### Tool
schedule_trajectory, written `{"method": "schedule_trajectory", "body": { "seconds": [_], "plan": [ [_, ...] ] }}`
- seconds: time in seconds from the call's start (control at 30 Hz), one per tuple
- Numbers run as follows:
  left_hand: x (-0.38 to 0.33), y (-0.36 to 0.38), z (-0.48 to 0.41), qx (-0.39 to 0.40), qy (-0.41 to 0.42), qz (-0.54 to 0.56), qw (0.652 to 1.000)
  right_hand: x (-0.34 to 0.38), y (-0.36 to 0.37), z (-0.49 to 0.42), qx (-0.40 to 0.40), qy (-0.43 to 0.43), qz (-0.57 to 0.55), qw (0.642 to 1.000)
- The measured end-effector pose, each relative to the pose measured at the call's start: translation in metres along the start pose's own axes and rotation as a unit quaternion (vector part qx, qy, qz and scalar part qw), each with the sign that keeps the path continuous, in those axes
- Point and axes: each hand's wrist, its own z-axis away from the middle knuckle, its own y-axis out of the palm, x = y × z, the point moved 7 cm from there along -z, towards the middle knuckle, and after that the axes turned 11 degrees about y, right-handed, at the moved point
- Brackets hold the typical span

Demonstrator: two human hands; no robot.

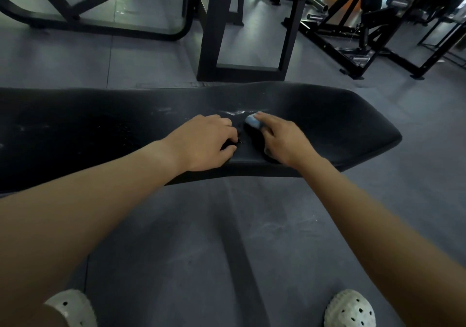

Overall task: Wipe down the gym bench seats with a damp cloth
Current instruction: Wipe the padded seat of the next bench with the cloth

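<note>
Cloth point(253, 122) mostly under right hand point(285, 141)

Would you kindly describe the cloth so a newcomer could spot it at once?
Find the long black bench pad crossing the middle of the view. Near its middle, the right hand holds the cloth bunched under its fingers. It is the only pale blue thing on the dark pad.

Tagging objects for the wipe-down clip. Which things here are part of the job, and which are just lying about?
Job:
- bench seat
- blue cloth, pinched in the right hand
- left hand, resting curled on the seat
- white smears by the cloth

Just about:
- machine frames behind the bench
- floor mats
- white shoes
</note>
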Motion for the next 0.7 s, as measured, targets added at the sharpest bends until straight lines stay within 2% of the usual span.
{"method": "schedule_trajectory", "body": {
  "seconds": [0.13, 0.2, 0.3, 0.57, 0.63, 0.7],
  "plan": [
    [0.002, 0.001, 0.005, 0.002, -0.004, 0.015, 1.0, -0.037, -0.017, -0.019, -0.041, 0.14, -0.023, 0.989],
    [0.003, 0.002, 0.007, 0.006, -0.005, 0.019, 1.0, -0.041, -0.016, -0.026, -0.049, 0.164, -0.023, 0.985],
    [0.005, 0.002, 0.009, 0.008, -0.004, 0.027, 1.0, -0.026, -0.004, -0.036, -0.036, 0.129, -0.011, 0.991],
    [0.009, 0.003, 0.009, 0.021, -0.002, 0.039, 0.999, 0.028, 0.02, -0.026, 0.056, -0.037, -0.024, 0.997],
    [0.009, 0.004, 0.009, 0.024, -0.002, 0.037, 0.999, 0.022, 0.015, -0.026, 0.05, -0.047, -0.011, 0.998],
    [0.009, 0.003, 0.009, 0.022, -0.001, 0.037, 0.999, 0.005, 0.005, -0.03, 0.019, -0.008, 0.009, 1.0]
  ]
}}
